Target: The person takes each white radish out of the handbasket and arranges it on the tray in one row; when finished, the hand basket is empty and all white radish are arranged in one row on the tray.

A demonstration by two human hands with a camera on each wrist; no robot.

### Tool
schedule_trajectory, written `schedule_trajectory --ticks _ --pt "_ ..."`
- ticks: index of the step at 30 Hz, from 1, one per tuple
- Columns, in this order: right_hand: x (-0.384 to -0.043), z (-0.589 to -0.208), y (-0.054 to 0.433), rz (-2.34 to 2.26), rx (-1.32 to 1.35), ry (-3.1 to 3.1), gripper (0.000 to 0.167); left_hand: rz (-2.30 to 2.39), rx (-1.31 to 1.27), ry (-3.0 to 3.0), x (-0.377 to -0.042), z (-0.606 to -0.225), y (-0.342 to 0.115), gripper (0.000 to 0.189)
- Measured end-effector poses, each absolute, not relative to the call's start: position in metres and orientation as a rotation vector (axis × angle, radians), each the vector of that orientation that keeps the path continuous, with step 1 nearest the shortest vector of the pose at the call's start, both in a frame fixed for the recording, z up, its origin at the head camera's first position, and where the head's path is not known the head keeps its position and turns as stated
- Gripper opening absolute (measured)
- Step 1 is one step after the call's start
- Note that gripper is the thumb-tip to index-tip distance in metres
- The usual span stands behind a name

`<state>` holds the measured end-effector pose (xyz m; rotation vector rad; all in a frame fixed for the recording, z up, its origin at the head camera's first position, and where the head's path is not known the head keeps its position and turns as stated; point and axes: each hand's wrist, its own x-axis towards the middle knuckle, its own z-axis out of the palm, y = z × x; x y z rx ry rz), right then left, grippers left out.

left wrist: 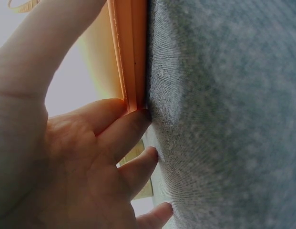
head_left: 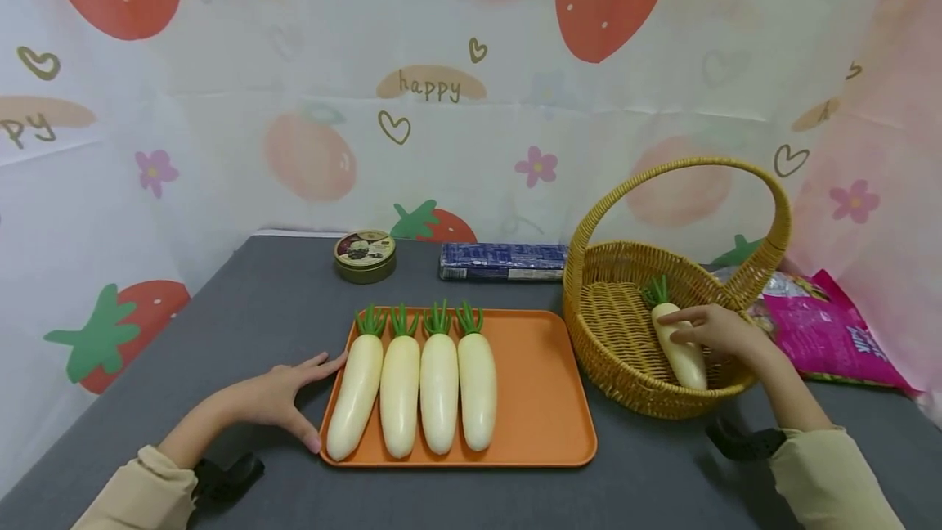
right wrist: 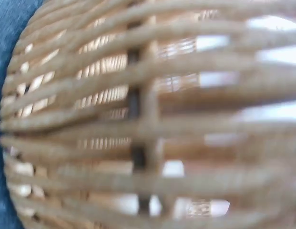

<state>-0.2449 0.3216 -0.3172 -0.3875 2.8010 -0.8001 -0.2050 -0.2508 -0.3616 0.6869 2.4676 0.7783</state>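
Note:
Several white radishes (head_left: 400, 395) with green stalks lie side by side on an orange tray (head_left: 540, 383). My left hand (head_left: 275, 399) is at the tray's left edge, thumb and fingers spread, touching its rim (left wrist: 130, 57); in the left wrist view two fingertips meet the rim's corner. Inside the wicker basket (head_left: 625, 375), one more white radish (head_left: 680, 358) leans with its stalks toward the back. My right hand (head_left: 717, 331) reaches over the basket's rim, its fingers curled over that radish; the thumb is hidden. Only blurred basket weave (right wrist: 138, 114) fills most of the right wrist view.
A round tin (head_left: 365, 256) and a long blue package (head_left: 504, 261) stand at the back of the grey table (head_left: 294, 301). A pink bag (head_left: 824, 334) lies right of the basket, whose tall handle (head_left: 692, 163) arches above it. A printed curtain hangs behind.

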Motion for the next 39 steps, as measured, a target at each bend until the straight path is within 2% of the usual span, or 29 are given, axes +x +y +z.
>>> schedule_trajectory --ticks 11,19,39 --pt "-0.240 -0.310 0.315 -1.177 -0.257 2.681 0.051 0.784 0.699 2.464 -0.204 -0.361 -0.251 0.104" --pt "-0.229 -0.295 0.308 -1.470 -0.281 2.562 0.057 0.784 0.677 2.470 -0.204 -0.358 -0.250 0.105" --pt "-0.199 -0.272 0.289 -1.613 -0.394 2.492 0.036 0.785 0.682 2.465 -0.201 -0.358 -0.249 0.105"
